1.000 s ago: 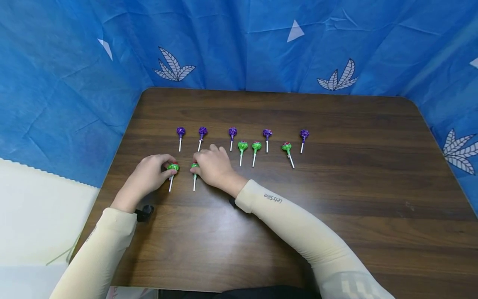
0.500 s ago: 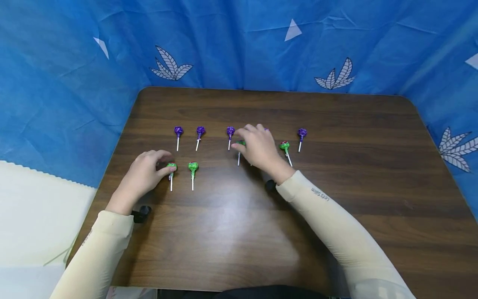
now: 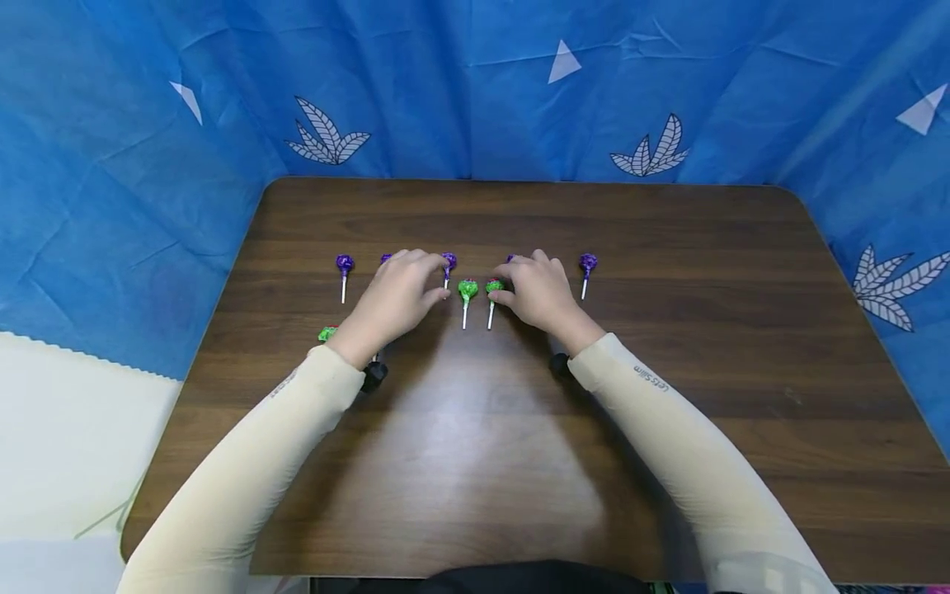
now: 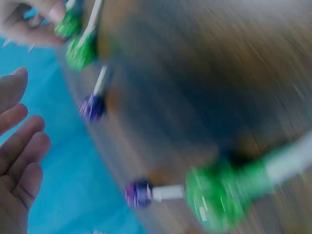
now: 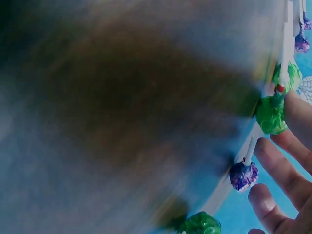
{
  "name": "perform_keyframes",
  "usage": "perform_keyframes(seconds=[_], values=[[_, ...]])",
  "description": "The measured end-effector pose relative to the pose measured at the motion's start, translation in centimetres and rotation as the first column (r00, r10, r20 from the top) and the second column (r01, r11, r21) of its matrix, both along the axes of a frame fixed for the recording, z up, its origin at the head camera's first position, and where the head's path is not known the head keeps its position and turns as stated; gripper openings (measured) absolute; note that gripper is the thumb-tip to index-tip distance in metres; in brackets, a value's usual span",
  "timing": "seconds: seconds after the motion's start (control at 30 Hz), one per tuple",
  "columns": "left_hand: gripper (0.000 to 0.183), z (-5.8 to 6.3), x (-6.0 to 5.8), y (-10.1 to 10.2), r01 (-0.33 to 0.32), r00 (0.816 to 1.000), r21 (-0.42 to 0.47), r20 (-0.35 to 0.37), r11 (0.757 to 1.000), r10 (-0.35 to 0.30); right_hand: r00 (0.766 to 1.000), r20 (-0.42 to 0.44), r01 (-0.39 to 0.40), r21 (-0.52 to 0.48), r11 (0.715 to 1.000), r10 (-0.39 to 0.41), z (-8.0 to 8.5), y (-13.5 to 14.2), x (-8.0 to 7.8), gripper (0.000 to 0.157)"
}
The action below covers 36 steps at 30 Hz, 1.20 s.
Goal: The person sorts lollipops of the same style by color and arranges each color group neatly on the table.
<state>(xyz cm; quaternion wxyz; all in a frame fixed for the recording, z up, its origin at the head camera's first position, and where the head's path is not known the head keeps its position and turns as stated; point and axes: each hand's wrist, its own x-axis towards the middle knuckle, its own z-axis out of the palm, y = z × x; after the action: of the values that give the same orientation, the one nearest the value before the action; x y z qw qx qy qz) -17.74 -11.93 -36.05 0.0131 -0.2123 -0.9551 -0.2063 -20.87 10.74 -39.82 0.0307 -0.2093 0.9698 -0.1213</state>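
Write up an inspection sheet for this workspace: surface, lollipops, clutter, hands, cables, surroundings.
Surface: wood-grain table, shiny near its middle.
Lollipops: five purple lollipops in a row, some partly hidden; green lollipops nearer the person, not all visible.
Clutter: nothing seen.
Left hand: holds nothing; fingers near a purple lollipop, contact unclear.
Right hand: thumb and finger around a green one, firmness of grip unclear.
Cables: nothing seen.
Surroundings: patterned blue cloth behind the table; white sheet at left.
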Motion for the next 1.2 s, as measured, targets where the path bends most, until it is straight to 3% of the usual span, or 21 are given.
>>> perform_keyframes(seconds=[0.13, 0.4, 0.53, 0.9, 1.03, 1.2], values=[[0.036, -1.0, -1.3, 2.4, 0.027, 0.998, -0.051, 0.052, 0.998, -0.024, 0.999, 0.032, 0.01, -0.004, 1.0, -0.01, -0.1, -0.2, -0.1, 0.038], [0.025, -2.1, -2.7, 4.7, -0.07, 0.987, -0.11, 0.14, 0.992, 0.085, 0.992, 0.114, 0.056, -0.071, 0.996, -0.048, 0.0, 0.1, -0.4, 0.028], [0.02, -2.3, -2.9, 5.2, -0.085, 0.982, -0.13, 0.156, 0.988, 0.105, 0.991, 0.121, 0.065, -0.089, 0.994, -0.054, 0.0, 0.1, -0.5, 0.027], [0.019, -2.7, -3.2, 5.1, -0.081, 0.977, -0.126, 0.185, 0.989, 0.104, 0.991, 0.126, 0.062, -0.092, 0.994, -0.05, 0.2, -0.3, -0.6, 0.026], [0.022, -2.2, -3.0, 4.5, -0.076, 0.974, -0.095, 0.205, 0.993, 0.094, 0.99, 0.136, 0.06, -0.088, 0.994, -0.047, 0.2, -0.4, -0.6, 0.025], [0.025, -1.0, -1.8, 3.3, -0.071, 0.968, -0.053, 0.237, 0.996, 0.081, 0.988, 0.143, 0.075, -0.087, 0.993, -0.062, 0.1, -0.1, -0.5, 0.025]])
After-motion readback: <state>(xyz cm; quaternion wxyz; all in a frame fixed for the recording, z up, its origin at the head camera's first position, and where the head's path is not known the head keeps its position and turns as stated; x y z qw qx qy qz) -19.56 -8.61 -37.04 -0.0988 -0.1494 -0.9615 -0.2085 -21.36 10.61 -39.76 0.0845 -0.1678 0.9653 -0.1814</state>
